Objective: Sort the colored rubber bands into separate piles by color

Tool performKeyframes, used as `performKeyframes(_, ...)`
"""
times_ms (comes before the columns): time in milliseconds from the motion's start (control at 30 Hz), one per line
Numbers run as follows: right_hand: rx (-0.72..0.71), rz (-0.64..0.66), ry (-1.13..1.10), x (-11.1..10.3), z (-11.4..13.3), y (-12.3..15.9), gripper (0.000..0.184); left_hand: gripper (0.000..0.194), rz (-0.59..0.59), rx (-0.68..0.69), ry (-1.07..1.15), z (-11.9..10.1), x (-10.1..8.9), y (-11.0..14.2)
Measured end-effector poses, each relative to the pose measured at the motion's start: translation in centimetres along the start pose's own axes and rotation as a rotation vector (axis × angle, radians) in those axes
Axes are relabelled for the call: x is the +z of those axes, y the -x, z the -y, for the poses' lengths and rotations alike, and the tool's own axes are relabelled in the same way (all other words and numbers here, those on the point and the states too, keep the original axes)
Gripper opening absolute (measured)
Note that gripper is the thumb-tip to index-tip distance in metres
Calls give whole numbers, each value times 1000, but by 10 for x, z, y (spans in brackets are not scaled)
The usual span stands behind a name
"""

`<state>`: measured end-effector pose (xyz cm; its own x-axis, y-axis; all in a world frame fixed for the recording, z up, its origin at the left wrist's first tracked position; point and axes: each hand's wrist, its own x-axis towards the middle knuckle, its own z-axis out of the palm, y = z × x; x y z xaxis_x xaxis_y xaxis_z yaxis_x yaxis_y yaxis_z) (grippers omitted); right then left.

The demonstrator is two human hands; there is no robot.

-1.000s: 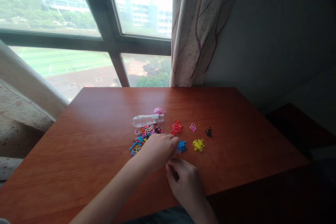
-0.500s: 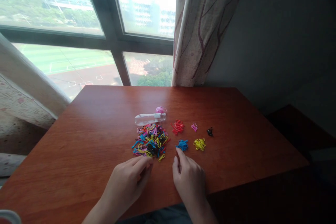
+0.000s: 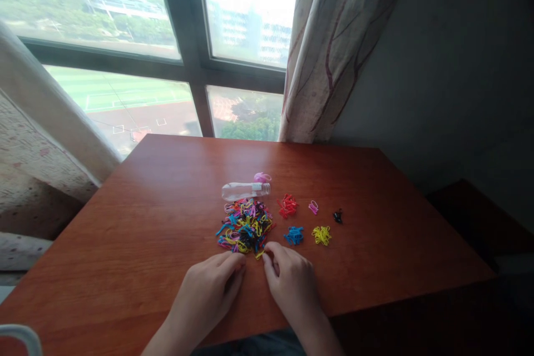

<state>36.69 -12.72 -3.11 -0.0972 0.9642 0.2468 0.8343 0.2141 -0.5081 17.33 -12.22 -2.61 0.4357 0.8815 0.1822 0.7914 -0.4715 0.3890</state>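
A mixed pile of coloured rubber bands [image 3: 246, 228] lies on the wooden table in front of me. At its near edge, my left hand [image 3: 211, 283] has its fingers curled and pressed together; whatever may be in them is hidden. Close by on the right, my right hand [image 3: 292, 275] has thumb and index finger around the end of a yellow rubber band [image 3: 259, 255] at the pile's near right corner. Sorted by colour, small heaps sit to the right: red bands [image 3: 287, 206], blue bands [image 3: 294, 235], yellow bands [image 3: 321, 235], pink bands [image 3: 314, 207] and black bands [image 3: 337, 215].
Behind the pile a clear plastic bottle [image 3: 244, 191] lies on its side, with a pink looped item [image 3: 262, 177] behind its neck. The table [image 3: 167, 206] reaches a window with curtains [image 3: 321, 67]. A white curved object [image 3: 20, 336] shows at bottom left.
My right hand has moved left from beside the blue heap to the pile, onto a yellow band. My left hand stays nearly in place. The view has shifted slightly.
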Motion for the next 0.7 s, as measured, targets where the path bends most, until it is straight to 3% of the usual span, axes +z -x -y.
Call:
performKeyframes(500, 9, -22, -177, -6, -4, 7, 15, 19, 2, -26, 29, 0, -1, -1)
performKeyframes(700, 106, -138, -204, -20, -33, 14, 24, 19, 3, -20, 30, 0, -4, -2)
